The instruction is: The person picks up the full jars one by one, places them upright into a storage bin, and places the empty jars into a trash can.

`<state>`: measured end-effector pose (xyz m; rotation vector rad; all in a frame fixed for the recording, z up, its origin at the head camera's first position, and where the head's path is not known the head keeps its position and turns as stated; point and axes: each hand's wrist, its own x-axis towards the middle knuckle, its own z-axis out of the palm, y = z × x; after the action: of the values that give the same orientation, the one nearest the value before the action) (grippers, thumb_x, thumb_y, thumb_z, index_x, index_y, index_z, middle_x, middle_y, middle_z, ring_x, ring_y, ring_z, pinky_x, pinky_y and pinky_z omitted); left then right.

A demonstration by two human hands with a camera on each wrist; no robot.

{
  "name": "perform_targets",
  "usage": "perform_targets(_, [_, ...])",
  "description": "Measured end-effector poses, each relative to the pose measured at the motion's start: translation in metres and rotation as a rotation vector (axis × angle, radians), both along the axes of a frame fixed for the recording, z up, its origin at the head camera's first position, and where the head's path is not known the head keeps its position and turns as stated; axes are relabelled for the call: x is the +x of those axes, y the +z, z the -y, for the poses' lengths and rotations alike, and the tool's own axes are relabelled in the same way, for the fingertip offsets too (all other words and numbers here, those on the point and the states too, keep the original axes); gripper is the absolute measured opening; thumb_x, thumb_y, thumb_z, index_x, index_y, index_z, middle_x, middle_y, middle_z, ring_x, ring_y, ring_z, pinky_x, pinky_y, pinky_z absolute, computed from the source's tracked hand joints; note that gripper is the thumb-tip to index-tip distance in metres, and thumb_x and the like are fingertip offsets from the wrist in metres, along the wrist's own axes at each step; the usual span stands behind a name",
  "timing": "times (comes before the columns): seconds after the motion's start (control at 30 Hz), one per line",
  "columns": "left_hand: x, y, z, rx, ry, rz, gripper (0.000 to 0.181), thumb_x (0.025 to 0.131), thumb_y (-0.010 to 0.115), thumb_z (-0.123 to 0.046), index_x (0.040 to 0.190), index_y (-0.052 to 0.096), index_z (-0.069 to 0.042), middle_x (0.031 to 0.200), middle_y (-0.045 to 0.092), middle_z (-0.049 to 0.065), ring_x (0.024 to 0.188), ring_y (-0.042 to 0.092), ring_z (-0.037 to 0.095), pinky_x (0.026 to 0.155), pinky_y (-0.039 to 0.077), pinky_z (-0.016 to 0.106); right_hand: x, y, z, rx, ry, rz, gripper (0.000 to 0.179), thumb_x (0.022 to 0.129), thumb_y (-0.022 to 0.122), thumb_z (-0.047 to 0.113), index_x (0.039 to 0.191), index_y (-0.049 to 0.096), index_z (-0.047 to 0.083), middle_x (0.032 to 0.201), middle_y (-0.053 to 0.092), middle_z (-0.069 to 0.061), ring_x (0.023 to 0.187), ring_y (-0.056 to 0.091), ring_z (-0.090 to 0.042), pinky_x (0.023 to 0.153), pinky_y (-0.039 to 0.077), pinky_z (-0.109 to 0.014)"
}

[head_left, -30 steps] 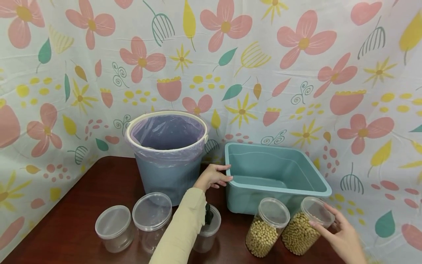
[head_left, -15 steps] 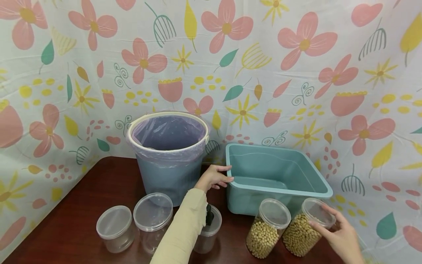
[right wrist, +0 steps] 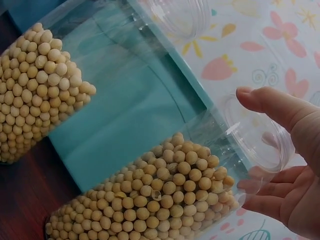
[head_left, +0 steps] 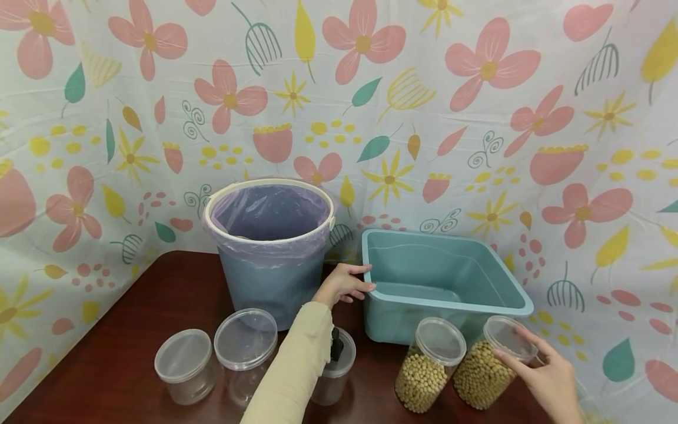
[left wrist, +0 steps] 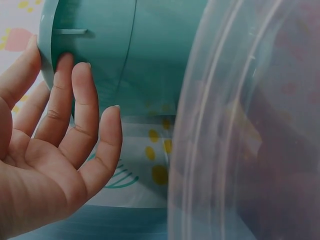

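My left hand (head_left: 343, 285) holds the left rim of a teal plastic basin (head_left: 447, 303), fingers and thumb at its edge. In the left wrist view, the fingertips (left wrist: 84, 80) lie by the basin's lip, some of them off the wall. My right hand (head_left: 548, 377) grips the lidded top of a clear jar of round pale-yellow beans (head_left: 479, 377), thumb on one side and fingers on the other. Left of it stands a second lidded jar of beans (head_left: 422, 383), untouched. Both jars stand in front of the basin, upright on the table.
A blue bucket (head_left: 270, 285) with a purple plastic liner stands left of the basin. Lidded clear containers, a short one (head_left: 185, 365), a wider one (head_left: 246, 347) and one partly behind the left sleeve (head_left: 331, 383), line the front of the dark table (head_left: 122, 330). Behind hangs a flowered cloth (head_left: 339, 118).
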<state>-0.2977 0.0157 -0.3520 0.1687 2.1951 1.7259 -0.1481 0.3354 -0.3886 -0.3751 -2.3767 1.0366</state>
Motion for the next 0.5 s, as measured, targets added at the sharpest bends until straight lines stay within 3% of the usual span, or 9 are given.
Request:
perform_targets(0.2, [0.0003, 0.0001, -0.0013, -0.017, 0.008, -0.011, 0.052, 0.076, 0.072, -0.015, 0.125, 0.055, -0.023, 0.082, 0.068, 0.005, 0.081, 0.063, 0.028, 0.064, 0.049, 0.038, -0.0019, -0.0018, 0.0004, 0.006, 0.012, -0.025, 0.059, 0.067, 0.080, 0.025, 0.116, 0.058, -0.001, 0.081, 0.060, 0.006, 0.055, 0.047, 0.002, 0.048, 0.040, -0.015])
perform_targets(0.27, [0.0005, -0.0001, -0.0017, -0.023, 0.011, -0.011, 0.052, 0.076, 0.072, -0.015, 0.124, 0.055, -0.023, 0.082, 0.068, 0.005, 0.079, 0.064, 0.027, 0.062, 0.049, 0.036, -0.0024, -0.0021, 0.0001, -0.012, 0.009, -0.041, 0.059, 0.066, 0.080, 0.023, 0.115, 0.059, -0.002, 0.087, 0.057, 0.013, 0.057, 0.049, 0.004, 0.049, 0.041, -0.014])
perform_targets(0.5, [0.0002, 0.0001, -0.0023, -0.030, 0.003, -0.012, 0.054, 0.076, 0.073, -0.016, 0.126, 0.054, -0.022, 0.081, 0.068, 0.005, 0.073, 0.064, 0.023, 0.054, 0.046, 0.030, -0.0033, -0.0015, 0.0024, -0.032, -0.025, -0.092, 0.058, 0.064, 0.082, 0.021, 0.113, 0.061, -0.001, 0.081, 0.053, 0.026, 0.053, 0.051, 0.002, 0.048, 0.041, -0.012])
